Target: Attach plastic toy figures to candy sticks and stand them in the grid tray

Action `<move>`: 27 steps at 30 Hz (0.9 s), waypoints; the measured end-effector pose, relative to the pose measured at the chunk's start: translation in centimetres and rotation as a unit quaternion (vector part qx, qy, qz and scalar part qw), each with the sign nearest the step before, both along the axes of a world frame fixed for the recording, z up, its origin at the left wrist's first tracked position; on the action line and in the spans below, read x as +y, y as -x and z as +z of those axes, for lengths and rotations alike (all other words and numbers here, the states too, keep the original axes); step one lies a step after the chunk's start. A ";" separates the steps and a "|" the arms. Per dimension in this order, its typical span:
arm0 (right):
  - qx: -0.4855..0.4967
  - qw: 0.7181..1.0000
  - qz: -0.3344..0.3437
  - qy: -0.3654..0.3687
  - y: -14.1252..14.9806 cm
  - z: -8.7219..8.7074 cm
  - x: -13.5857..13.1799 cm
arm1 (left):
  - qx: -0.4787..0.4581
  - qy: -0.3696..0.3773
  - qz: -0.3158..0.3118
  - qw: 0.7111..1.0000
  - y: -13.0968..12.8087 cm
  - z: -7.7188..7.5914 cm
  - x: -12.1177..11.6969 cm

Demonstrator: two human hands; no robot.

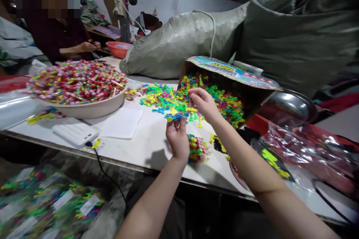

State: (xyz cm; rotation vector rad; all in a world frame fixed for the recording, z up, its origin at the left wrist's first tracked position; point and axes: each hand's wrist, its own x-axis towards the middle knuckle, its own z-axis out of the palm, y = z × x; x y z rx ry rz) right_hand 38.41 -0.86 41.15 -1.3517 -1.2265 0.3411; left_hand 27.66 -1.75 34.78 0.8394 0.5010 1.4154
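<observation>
A: Where's the blue plastic piece (177,117)?

B: In the left hand (178,140), pinched between thumb and fingers, raised above the desk (140,149) inside its near edge.

A: And the right hand (205,104)?

B: Its fingers are bunched together over the loose pile (165,99) of coloured pieces; I cannot tell whether they grip one.

A: What crowds them?

B: Just behind, a cardboard box (232,70) lies with its mouth toward the person, more coloured pieces inside. A bulging sack (179,41) takes up the desk's far edge.

A: Toward the left end?

B: A wide basin (86,111), heaped with small red and yellow items. Before it, by the near edge, are a paper sheet (123,125) and a white power bank (75,132), its black cable (105,170) dropping over that edge.

A: Anything in the way?

B: The left hand partly hides a bundle (200,149) just beside it. The right forearm crosses the near edge, with crumpled clear plastic (308,145) farther right. Beyond the far left corner, a co-worker's hands (89,46) meet.
</observation>
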 end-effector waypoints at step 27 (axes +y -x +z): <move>0.388 0.918 -0.062 -0.060 0.1 -7.4 -19.2 | 0.334 -0.625 -0.006 0.706 -0.1 -1.2 -3.9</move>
